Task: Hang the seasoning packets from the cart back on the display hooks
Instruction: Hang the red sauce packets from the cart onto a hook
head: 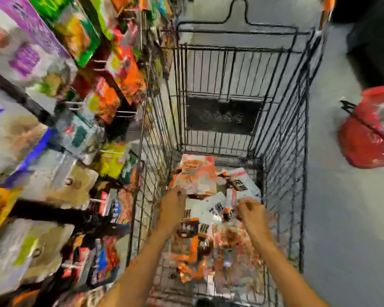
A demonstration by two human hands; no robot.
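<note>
Orange/white seasoning packets [197, 180]: piled loose on cart floor, near end. Prob. light, thin, crinkly, slippery; best pinched at top edge by the hang hole (lost in blur).
Left hand [173, 202]: fingers curled at an orange packet's lower edge; looked like a pinch.
Right hand [251, 211]: curled over white packets; grip unclear, cannot tell.
Cart [282, 140]: tall wire walls — deep reach.
Display hooks [74, 105]: on left, crowded w/ hung packs.
Red basket [368, 134]: floor, right, well apart.

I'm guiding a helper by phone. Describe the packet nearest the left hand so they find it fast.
Look into the wire cart. At the pile's far end, just beyond the left hand, lies a large orange packet. Its neighbours on the right are white packets with black print.
</note>
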